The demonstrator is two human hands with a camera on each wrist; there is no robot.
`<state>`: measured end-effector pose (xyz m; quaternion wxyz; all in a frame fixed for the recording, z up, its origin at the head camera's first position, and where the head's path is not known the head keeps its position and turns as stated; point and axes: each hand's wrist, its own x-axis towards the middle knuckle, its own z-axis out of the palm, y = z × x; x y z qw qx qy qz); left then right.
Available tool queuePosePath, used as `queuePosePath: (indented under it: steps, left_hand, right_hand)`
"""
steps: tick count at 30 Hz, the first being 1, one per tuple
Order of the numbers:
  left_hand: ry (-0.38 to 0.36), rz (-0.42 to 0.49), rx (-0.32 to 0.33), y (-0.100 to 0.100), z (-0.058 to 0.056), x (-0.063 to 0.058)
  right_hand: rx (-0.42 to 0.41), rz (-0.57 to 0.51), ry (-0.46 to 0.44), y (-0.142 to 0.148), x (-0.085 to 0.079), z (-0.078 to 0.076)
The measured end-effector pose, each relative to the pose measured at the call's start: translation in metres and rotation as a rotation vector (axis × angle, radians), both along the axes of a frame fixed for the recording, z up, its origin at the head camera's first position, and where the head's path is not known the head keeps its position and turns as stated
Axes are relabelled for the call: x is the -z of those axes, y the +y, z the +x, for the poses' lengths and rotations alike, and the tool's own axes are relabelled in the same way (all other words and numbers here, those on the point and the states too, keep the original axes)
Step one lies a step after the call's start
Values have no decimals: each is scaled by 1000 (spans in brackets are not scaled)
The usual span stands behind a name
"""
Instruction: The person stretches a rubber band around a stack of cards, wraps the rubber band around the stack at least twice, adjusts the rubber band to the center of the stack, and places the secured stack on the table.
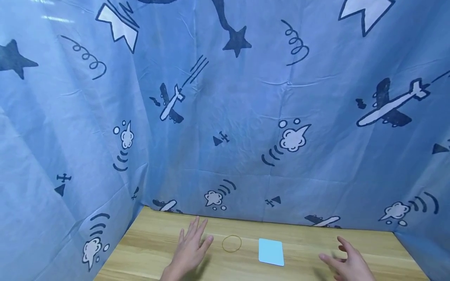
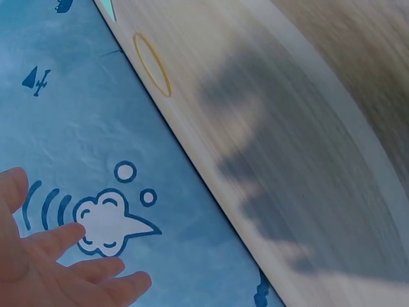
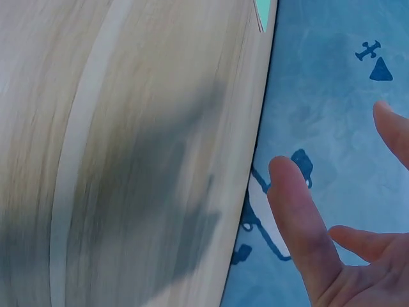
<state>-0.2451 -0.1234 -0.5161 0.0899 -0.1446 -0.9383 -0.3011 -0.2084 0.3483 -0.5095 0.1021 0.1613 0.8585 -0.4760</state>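
Note:
A thin yellow rubber band (image 1: pixel 232 243) lies as a loop on the wooden table, and a light-blue rounded card or pad (image 1: pixel 271 252) lies to its right. Just left of the band, my left hand (image 1: pixel 190 248) hovers with its fingers spread, holding nothing. My right hand (image 1: pixel 349 261) is held over the table to the right of the blue card, fingers loosely bent and apart from anything. In the left wrist view the band (image 2: pixel 152 64) shows near the table's far edge. Only a corner of the card (image 3: pixel 262 13) appears in the right wrist view.
A wood-grain table (image 1: pixel 147 242) spans the bottom of the head view. Blue curtains (image 1: pixel 239 156) printed with planes, stars and clouds hang behind it and at both sides, meeting the table's far edge. Both hands cast shadows on the wood.

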Motion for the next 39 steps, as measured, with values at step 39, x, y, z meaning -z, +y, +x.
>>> queuePosePath:
  steps: [39]
  left_hand:
    - [-34,-33,6,4,0,-9]
  right_hand:
    - [-130,14,134,-57,4,-11]
